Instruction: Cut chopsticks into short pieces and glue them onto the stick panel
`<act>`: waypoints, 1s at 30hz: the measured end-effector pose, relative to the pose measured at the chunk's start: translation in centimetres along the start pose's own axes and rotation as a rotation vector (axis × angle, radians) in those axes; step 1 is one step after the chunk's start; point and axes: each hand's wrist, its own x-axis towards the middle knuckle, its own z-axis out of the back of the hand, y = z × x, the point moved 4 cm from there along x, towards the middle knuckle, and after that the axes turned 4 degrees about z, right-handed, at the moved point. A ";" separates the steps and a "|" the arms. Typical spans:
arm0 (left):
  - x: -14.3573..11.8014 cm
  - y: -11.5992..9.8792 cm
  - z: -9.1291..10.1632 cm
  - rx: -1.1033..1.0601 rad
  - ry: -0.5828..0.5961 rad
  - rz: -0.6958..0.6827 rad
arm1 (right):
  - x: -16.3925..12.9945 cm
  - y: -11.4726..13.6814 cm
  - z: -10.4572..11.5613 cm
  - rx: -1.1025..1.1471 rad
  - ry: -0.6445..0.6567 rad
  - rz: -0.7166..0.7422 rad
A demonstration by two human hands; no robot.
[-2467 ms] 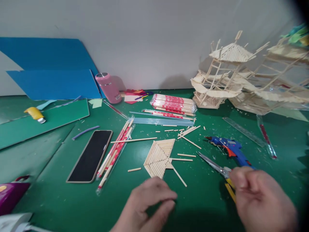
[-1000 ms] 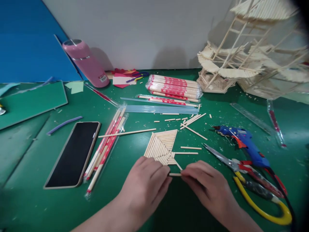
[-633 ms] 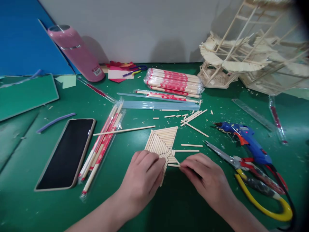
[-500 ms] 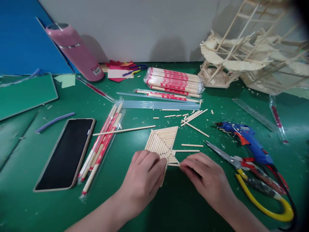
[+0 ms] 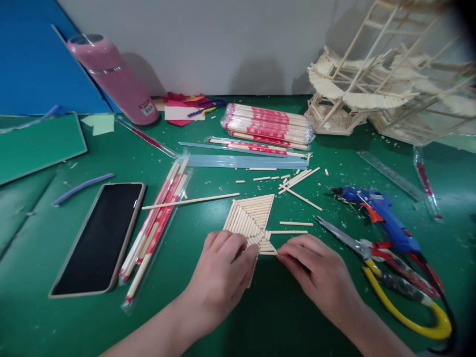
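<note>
The left hand [image 5: 223, 270] lay curled over the near corner of the stick panel [image 5: 250, 220] in the middle of the green table [image 5: 282, 317], while the right hand [image 5: 316, 270] pinched a short stick [image 5: 268, 253] shut between fingertips against the panel's near edge. A heavy push could have slid the panel or knocked that stick askew. The glue gun [image 5: 375, 215] and scissors [image 5: 379, 267] lay just beside the right wrist, easy to bump.

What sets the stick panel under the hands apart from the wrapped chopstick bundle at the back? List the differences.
The stick panel is bare wood; the chopstick bundle is sealed in clear plastic with red print. The panel's sticks are short and laid flat in an angled fan; the bundle's are long, parallel and stacked. The left hand rests on the panel and the right hand is at its edge; nothing touches the bundle. Both are pale wooden sticks on the green mat.
</note>
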 end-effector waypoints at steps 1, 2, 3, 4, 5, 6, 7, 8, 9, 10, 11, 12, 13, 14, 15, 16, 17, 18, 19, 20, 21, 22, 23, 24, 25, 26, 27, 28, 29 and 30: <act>0.0 0.0 0.0 0.002 0.001 -0.001 | 0.0 0.0 0.0 -0.001 -0.002 0.000; 0.0 0.0 0.0 0.002 0.004 -0.002 | 0.0 0.1 0.0 -0.001 -0.003 0.000; 0.0 0.0 -0.1 0.002 0.009 -0.001 | 0.1 0.1 0.0 0.000 -0.002 0.001; -0.1 0.0 -0.1 0.002 0.012 -0.002 | 0.1 0.1 0.0 0.001 -0.002 0.001; -0.1 0.0 -0.2 0.001 0.014 -0.004 | 0.0 0.1 0.0 0.002 -0.003 -0.002; -0.1 0.0 -0.2 0.001 0.013 -0.006 | 0.0 0.1 0.0 0.002 -0.004 -0.006; -0.1 0.0 -0.2 0.002 0.010 -0.007 | 0.0 0.0 -0.1 0.001 -0.005 -0.010; -0.1 0.1 -0.2 0.004 0.006 -0.008 | 0.0 0.0 -0.1 0.002 -0.007 -0.014; -0.1 0.1 -0.2 0.006 0.004 -0.010 | -0.1 -0.1 -0.1 0.005 -0.010 -0.017; -0.1 0.1 -0.3 0.008 0.007 -0.011 | -0.1 -0.1 -0.2 0.009 -0.016 -0.018; -0.1 0.1 -0.3 0.008 0.012 -0.011 | -0.1 -0.2 -0.3 0.012 -0.024 -0.020; -0.2 0.1 -0.3 0.009 0.016 -0.013 | -0.1 -0.2 -0.3 0.014 -0.035 -0.023; -0.2 0.1 -0.3 0.009 0.020 -0.014 | -0.1 -0.2 -0.4 0.012 -0.049 -0.029; -0.2 0.1 -0.3 0.009 0.022 -0.014 | -0.2 -0.2 -0.4 0.005 -0.061 -0.037; -0.2 0.1 -0.3 0.010 0.023 -0.014 | -0.2 -0.3 -0.4 -0.004 -0.072 -0.045; -0.2 0.1 -0.3 0.012 0.022 -0.013 | -0.2 -0.3 -0.4 -0.014 -0.080 -0.053; -0.2 0.1 -0.2 0.014 0.022 -0.014 | -0.2 -0.3 -0.4 -0.021 -0.085 -0.059; -0.2 0.0 -0.2 0.014 0.022 -0.013 | -0.2 -0.2 -0.4 -0.025 -0.090 -0.063; -0.2 0.0 -0.2 0.012 0.021 -0.011 | -0.3 -0.2 -0.4 -0.027 -0.093 -0.065; -0.2 0.0 -0.2 0.008 0.020 -0.009 | -0.3 -0.2 -0.3 -0.026 -0.096 -0.066; -0.1 0.0 -0.2 0.004 0.020 -0.009 | -0.3 -0.2 -0.3 -0.023 -0.098 -0.068; -0.1 0.0 -0.2 0.000 0.021 -0.009 | -0.3 -0.1 -0.2 -0.021 -0.100 -0.070; -0.1 0.0 -0.2 -0.001 0.021 -0.009 | -0.3 -0.1 -0.2 -0.018 -0.101 -0.074; -0.1 0.0 -0.2 -0.001 0.020 -0.012 | -0.3 -0.1 -0.2 -0.016 -0.101 -0.078; -0.1 0.0 -0.2 0.001 0.018 -0.015 | -0.3 -0.1 -0.2 -0.015 -0.101 -0.083; -0.1 -0.1 -0.1 0.002 0.013 -0.017 | -0.3 -0.1 -0.3 -0.016 -0.102 -0.085; -0.1 -0.1 -0.1 0.003 0.009 -0.016 | -0.3 -0.1 -0.3 -0.017 -0.106 -0.084; 0.0 -0.1 -0.1 0.002 0.007 -0.016 | -0.3 -0.1 -0.3 -0.020 -0.109 -0.080; 0.0 -0.2 -0.1 -0.001 0.007 -0.011 | -0.3 -0.1 -0.3 -0.021 -0.113 -0.073; 0.0 -0.2 0.0 -0.006 0.007 -0.006 | -0.3 -0.1 -0.3 -0.019 -0.116 -0.065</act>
